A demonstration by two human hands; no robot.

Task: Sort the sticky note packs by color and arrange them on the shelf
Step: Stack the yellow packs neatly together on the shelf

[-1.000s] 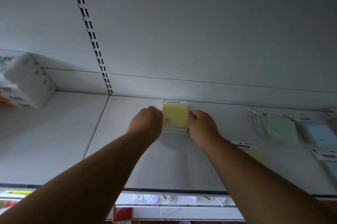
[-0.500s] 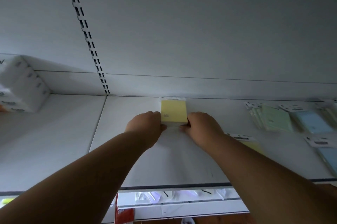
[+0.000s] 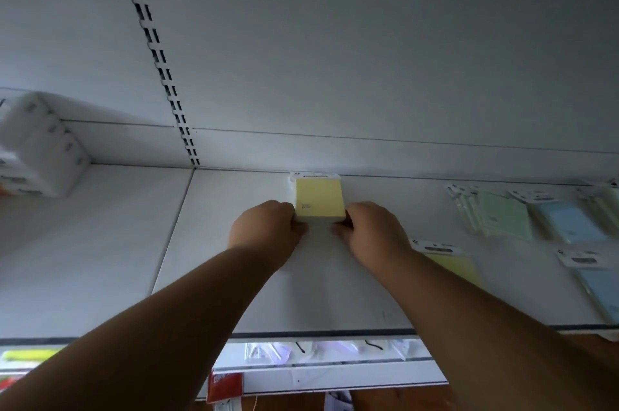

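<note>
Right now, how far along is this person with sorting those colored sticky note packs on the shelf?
Roughly midway, at a guess. In hand: the left hand and right hand hold a yellow stack at the back of the shelf. Seemingly done: green packs sit together at the right. Left: a lone yellow pack lies beside the right forearm, and blue packs lie apart, one nearer the front edge.

Sticky note stack (image 3: 320, 198) sits at the shelf (image 3: 234, 276) back, hands at its 9 (image 3: 268, 231) and 3 (image 3: 371, 233); loose packs (image 3: 502, 216) off at 3 o'clock.
</note>
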